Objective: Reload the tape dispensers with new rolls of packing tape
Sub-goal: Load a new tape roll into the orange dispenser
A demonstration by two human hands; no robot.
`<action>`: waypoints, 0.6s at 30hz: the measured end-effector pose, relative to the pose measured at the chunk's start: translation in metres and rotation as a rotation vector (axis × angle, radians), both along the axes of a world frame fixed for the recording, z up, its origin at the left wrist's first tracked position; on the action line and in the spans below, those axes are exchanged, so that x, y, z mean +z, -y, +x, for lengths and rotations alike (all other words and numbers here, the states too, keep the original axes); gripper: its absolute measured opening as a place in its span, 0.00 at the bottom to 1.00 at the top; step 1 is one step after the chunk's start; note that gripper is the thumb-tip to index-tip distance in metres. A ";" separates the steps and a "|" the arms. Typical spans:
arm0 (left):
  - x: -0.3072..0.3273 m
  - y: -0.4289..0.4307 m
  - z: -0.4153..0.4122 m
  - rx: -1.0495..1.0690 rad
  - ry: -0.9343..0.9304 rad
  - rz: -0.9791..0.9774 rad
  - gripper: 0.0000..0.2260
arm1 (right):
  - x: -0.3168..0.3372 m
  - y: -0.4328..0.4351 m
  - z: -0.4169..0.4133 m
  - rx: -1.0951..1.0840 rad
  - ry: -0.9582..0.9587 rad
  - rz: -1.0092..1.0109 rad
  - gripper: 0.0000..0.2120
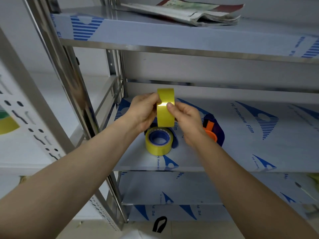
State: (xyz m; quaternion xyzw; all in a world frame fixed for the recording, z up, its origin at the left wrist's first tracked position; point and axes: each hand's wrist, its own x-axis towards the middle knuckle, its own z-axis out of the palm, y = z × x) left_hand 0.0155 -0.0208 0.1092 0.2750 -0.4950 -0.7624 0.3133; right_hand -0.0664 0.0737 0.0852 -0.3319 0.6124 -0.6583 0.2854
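Both hands up at the middle shelf (241,152), sharing one yellow tape roll (165,111) held on edge, clear of the shelf surface. Left hand (145,111) is closed round the roll's left side, thumb on the outer face. Right hand (184,118) pinches the face with thumb and fingers, thumb tip right by a glossy strip, so likely hunting for the loose tape end.

Second roll (158,141) with a blue core lies flat on the shelf just below the held one. A dispenser (213,129), dark blue with orange parts, sits just behind the right wrist, partly hidden; can't tell whether it's empty.

To do this step well: keep the left hand steady as the anchor, turn the roll slowly, drag the right thumbnail across the face until it catches the edge. Peel evenly across the full width so the tape doesn't split. Leave a short tab free before going for the dispenser.
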 end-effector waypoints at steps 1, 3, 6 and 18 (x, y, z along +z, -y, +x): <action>-0.002 -0.001 0.001 -0.013 0.017 -0.063 0.07 | 0.001 0.002 0.000 -0.005 0.044 -0.002 0.12; -0.005 -0.005 0.004 -0.017 0.062 -0.167 0.05 | 0.002 0.004 0.001 -0.003 0.097 -0.006 0.13; -0.004 -0.007 0.006 0.045 0.092 -0.125 0.06 | -0.002 0.006 0.001 0.030 -0.015 0.005 0.11; 0.000 -0.011 0.003 0.070 0.104 -0.013 0.07 | -0.009 0.007 0.000 0.047 -0.128 0.016 0.11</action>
